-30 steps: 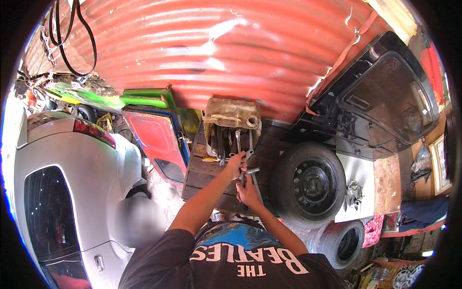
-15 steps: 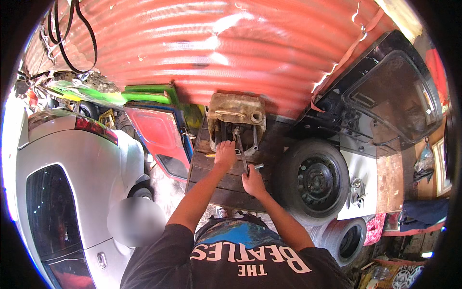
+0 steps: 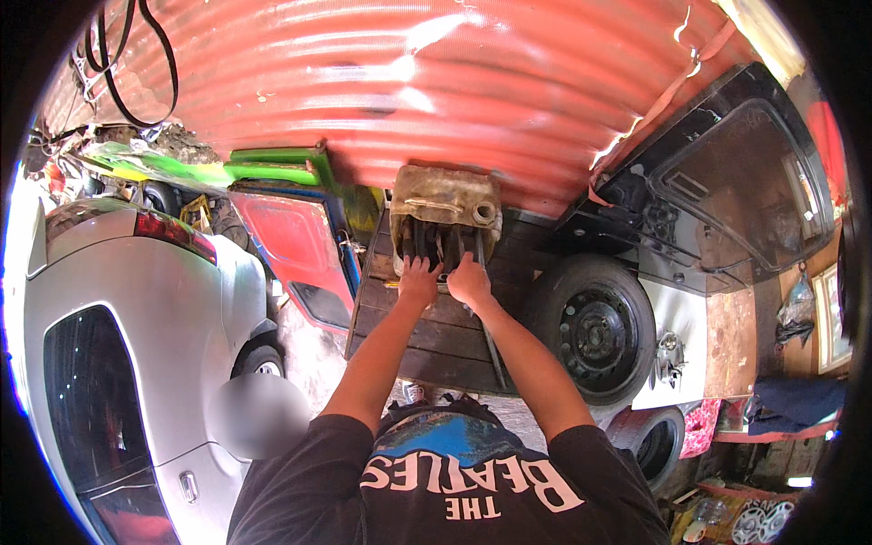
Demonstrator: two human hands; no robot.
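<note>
A grimy, yellowish plastic canister (image 3: 442,186) with a cut-open side lies on the wooden table (image 3: 400,341), several dark and metal tools inside it. My left hand (image 3: 419,281) is at the left of its opening, fingers spread over the near edge and tools. Beside it, my right hand (image 3: 469,281) reaches into the opening with fingers curled. Whatever those fingers grip is hidden. A long thin bar (image 3: 497,363) lies on the table, partly covered by my right forearm. A small yellow item (image 3: 391,285) is left of my left hand.
A wheel with a black rim (image 3: 595,331) stands close on the right, with another tyre (image 3: 649,445) below it. A dark vehicle hatch (image 3: 727,182) leans behind. On the left are a red panel (image 3: 286,241) and a silver car (image 3: 154,282). Red corrugated sheeting (image 3: 363,82) closes the back.
My right hand has left the long metal tool it held and moved forward to the canister's opening. My left hand has shifted slightly back, its fingers now spread.
</note>
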